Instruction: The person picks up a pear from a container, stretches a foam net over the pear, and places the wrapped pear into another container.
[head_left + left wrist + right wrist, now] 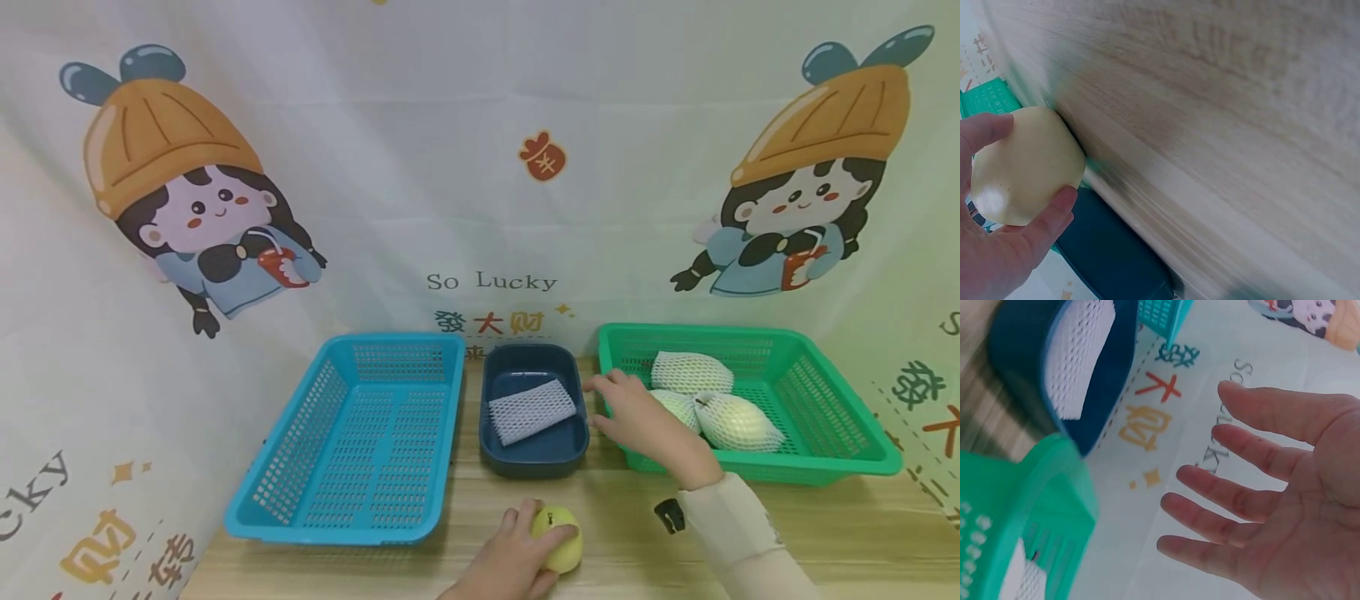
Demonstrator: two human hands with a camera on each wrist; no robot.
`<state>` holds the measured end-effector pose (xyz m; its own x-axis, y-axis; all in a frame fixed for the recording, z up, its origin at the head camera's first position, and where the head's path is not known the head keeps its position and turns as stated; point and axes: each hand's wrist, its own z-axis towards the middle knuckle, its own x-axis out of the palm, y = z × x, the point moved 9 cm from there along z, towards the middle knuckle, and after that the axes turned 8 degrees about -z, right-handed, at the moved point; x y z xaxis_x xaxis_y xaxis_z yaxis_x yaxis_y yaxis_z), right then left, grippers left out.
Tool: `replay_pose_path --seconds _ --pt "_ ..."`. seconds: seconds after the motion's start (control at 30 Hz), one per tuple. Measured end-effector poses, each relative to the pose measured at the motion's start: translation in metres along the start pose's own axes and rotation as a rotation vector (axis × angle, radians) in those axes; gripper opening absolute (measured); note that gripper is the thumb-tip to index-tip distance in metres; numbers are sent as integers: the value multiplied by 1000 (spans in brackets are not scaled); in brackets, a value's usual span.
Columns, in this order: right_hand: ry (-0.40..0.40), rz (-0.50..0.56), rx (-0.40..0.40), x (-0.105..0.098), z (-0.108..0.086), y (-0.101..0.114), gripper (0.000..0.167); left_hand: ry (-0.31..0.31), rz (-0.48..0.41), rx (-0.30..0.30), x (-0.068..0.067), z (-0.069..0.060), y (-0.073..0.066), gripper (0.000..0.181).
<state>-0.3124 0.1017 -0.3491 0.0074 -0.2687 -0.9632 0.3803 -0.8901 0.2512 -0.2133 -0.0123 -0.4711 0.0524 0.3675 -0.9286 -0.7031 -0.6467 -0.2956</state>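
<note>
My left hand [510, 557] grips a bare pale yellow pear [566, 546], low over the wooden table in front of the dark blue box. In the left wrist view the thumb and fingers curl round the pear [1029, 162] from both sides. My right hand [648, 421] hovers between the dark blue box [534, 468] and the green basket [847, 433], fingers spread and holding nothing. A white foam net sleeve [532, 412] lies flat inside the box. Several pears in foam nets [738, 422] sit in the green basket.
A blue basket [382, 450] with nothing in it stands on the left. Near my right sleeve a small black object [670, 516] lies on the wooden table [622, 550]. Behind everything hangs a printed white cloth [450, 167].
</note>
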Motion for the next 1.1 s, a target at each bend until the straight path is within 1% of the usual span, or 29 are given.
replay_pose_path --seconds 0.13,0.23,0.47,0.63,0.8,0.9,0.97,1.1 --pt "41 -21 -41 2 20 14 38 -4 -15 11 0 -1 0 50" --pt "83 -42 -66 5 32 22 38 7 -26 7 1 -1 0 50" --pt "173 -40 -86 23 56 31 40 28 -33 -21 4 -2 2 51" --pt "221 -37 -77 40 68 34 43 51 -47 -37 6 -3 4 51" --pt "281 -31 -31 62 76 31 44 60 -68 -44 6 -4 5 52" --pt "305 -30 -21 74 80 32 44 47 -74 -25 3 -5 4 52" --pt "316 -29 -23 80 82 32 44 31 -66 6 -1 -6 1 52" --pt "327 -29 -14 87 85 32 46 -3 -48 68 -15 -8 -6 50"
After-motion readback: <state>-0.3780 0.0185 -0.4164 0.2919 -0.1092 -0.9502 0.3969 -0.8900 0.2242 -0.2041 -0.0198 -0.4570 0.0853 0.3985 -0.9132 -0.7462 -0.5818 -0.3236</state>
